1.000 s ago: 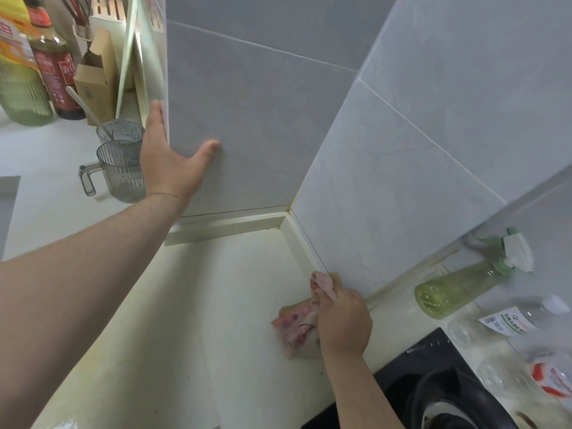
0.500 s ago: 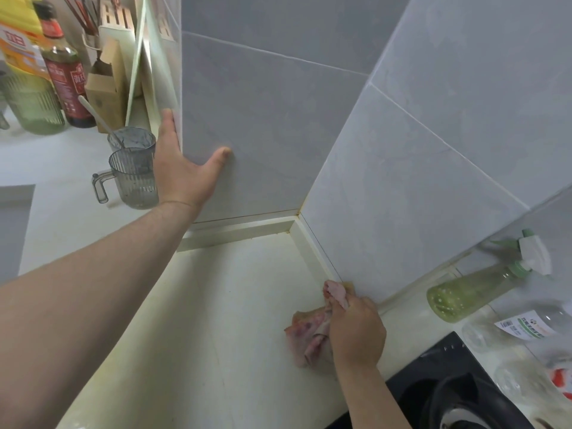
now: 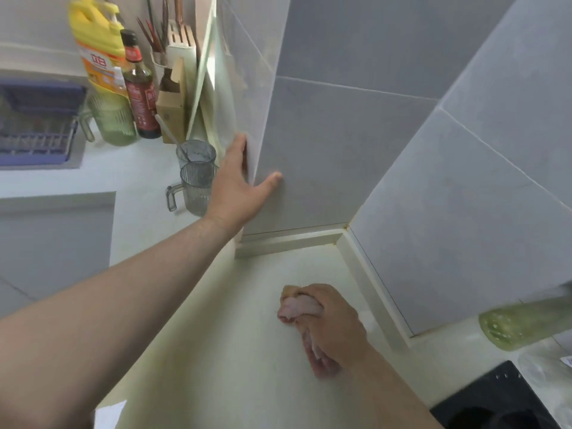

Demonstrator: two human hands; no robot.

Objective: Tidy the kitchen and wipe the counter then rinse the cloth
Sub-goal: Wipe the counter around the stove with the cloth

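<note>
A crumpled pink cloth (image 3: pixel 297 310) lies bunched on the pale counter (image 3: pixel 223 351), a short way out from the grey tiled wall. My right hand (image 3: pixel 335 323) grips the cloth from above, and part of the cloth sticks out below the hand. My left hand (image 3: pixel 238 187) rests flat, fingers straight, against the outer corner of the tiled wall (image 3: pixel 309 156), with the thumb on the near face.
Two stacked ribbed glass mugs (image 3: pixel 196 184) stand just left of my left hand. Behind them are a cardboard box (image 3: pixel 171 113), a dark sauce bottle (image 3: pixel 140 94), a yellow jug (image 3: pixel 97 48) and a green glass jug (image 3: pixel 114 119). A green spray bottle (image 3: pixel 523 326) and black hob (image 3: pixel 501 400) sit at right.
My right hand has slid the cloth leftward, away from the wall's base and out onto the counter. The view has swung left. My left hand stays on the wall corner.
</note>
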